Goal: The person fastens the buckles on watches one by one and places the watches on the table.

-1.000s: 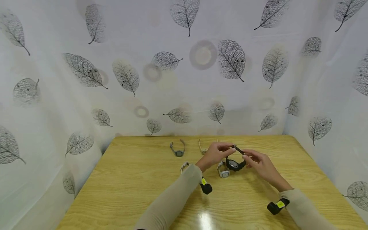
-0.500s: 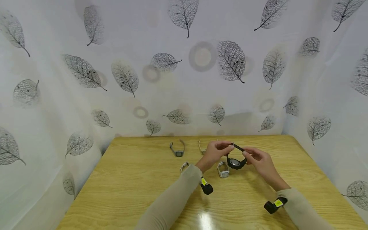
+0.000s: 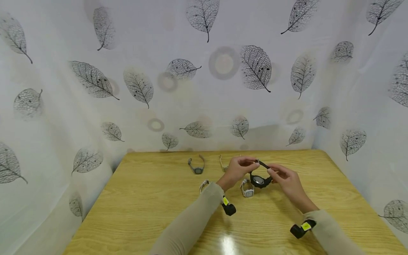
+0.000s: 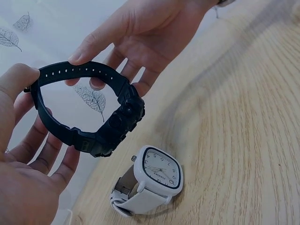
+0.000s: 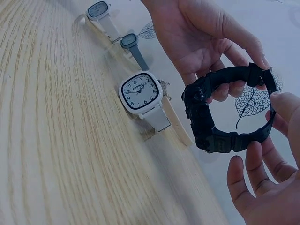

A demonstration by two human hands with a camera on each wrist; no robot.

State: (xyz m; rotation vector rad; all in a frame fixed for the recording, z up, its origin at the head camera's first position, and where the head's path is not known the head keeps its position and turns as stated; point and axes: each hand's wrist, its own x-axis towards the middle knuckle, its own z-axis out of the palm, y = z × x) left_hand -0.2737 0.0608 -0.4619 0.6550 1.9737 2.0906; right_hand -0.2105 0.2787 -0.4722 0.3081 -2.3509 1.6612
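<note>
Sleeves: beige cloth (image 3: 191, 219) over both my forearms, with a small black camera (image 3: 228, 209) bearing a yellow tag at the left wrist and its twin (image 3: 299, 231) at the right.
Table: yellowish wood-grain top (image 3: 137, 212), glossy enough to throw back a bright spot near me.
White watch: rounded-square case (image 3: 248, 193), pale dial, smooth white strap looped behind; it rests on the wood just beside my held one.
Black sports watch: held over the table between my hands (image 3: 259, 180); its dial tilts up toward me, and the strap arches up and away from the chunky round case.
Left hand: thumb and fingers (image 3: 237, 170) pinch the strap by its buckle.
Right hand: thumb and fingers (image 3: 288, 180) pinch the strap on the other side, the lower fingers spread loose.
Left wrist view: the row of small holes along the black strap, which the head view is too distant to resolve.
Right wrist view: black Arabic numerals, upright, on the white dial, and a second white-cased watch (image 5: 98, 10) farther off.
Half-hidden watch: a pale strap (image 3: 204, 184) beyond my left forearm.
Far pair: a grey watch (image 3: 198, 170), strap ends standing up, and a cream-strapped one (image 3: 225, 168) partly behind my left hand.
Backdrop: white cloth (image 3: 216, 102) printed with skeleton leaves and soft rings.
</note>
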